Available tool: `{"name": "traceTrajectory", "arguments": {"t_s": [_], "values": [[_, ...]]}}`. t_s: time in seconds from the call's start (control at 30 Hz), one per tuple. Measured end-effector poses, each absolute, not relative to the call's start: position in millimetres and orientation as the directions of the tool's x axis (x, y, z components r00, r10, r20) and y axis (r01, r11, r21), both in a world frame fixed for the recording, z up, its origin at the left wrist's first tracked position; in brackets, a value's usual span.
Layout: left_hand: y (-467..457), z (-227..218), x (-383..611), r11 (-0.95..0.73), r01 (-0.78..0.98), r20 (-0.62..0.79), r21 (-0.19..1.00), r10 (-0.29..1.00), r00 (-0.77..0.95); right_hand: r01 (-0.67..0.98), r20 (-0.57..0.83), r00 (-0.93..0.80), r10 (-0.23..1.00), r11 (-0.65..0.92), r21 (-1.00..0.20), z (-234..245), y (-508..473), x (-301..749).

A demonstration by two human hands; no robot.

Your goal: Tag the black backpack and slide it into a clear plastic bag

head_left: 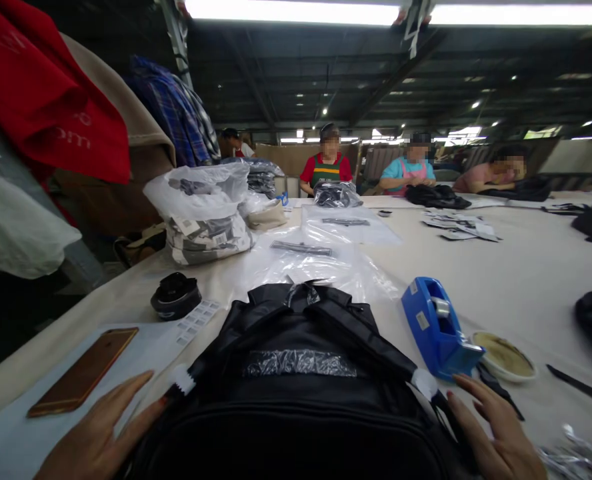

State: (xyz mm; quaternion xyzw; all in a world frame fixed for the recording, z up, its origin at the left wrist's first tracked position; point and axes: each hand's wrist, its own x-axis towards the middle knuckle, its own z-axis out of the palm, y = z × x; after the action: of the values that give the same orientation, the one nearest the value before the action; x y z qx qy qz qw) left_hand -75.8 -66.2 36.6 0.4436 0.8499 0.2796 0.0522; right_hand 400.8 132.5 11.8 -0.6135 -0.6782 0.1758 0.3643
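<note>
A black backpack lies on the table straight in front of me, its shoulder straps toward the far end. Clear plastic film covers a band across its upper part, and white wrapping shows on the strap at each side. Beside the bag's left edge is my left hand, fingers stretched out and apart. My right hand rests along the right edge, its fingers spread too. Whether either palm presses on the bag, I cannot tell. Right of the bag stands a blue tape dispenser, close to my right fingertips.
A phone and a black roll lie at left. Bagged goods stand behind them. Clear plastic bags lie beyond the backpack. A shallow dish sits at right. Several co-workers sit along the far side.
</note>
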Motion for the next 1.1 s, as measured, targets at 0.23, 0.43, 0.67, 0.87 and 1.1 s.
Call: {"name": "traceTrajectory", "arguments": {"t_s": [0.23,0.43,0.67,0.87,1.1], "values": [[-68.7,50.4,-23.3,0.126,0.882,0.212,0.454,0.946,-0.244,0.550,0.161,-0.509,0.845,0.463,-0.695,35.0,116.6,373.9],[-36.8,72.8,-3.9,0.435,0.571,-0.219,0.696,0.886,-0.409,0.685,-0.094,-0.438,0.894,0.264,-0.679,29.7,121.7,357.1],[-14.3,38.8,2.3,0.473,0.776,-0.134,0.418,0.877,-0.462,0.799,-0.265,-0.281,0.923,0.072,-0.597,21.5,129.3,326.0],[-22.3,31.4,10.6,0.283,0.951,0.268,-0.124,0.932,-0.243,0.807,-0.263,-0.293,0.919,0.090,-0.583,23.2,128.6,323.1],[-5.3,27.2,58.6,-0.255,0.925,0.281,-0.280,0.900,0.333,0.818,-0.162,-0.285,0.945,0.152,-0.555,26.5,119.5,321.8]]}}
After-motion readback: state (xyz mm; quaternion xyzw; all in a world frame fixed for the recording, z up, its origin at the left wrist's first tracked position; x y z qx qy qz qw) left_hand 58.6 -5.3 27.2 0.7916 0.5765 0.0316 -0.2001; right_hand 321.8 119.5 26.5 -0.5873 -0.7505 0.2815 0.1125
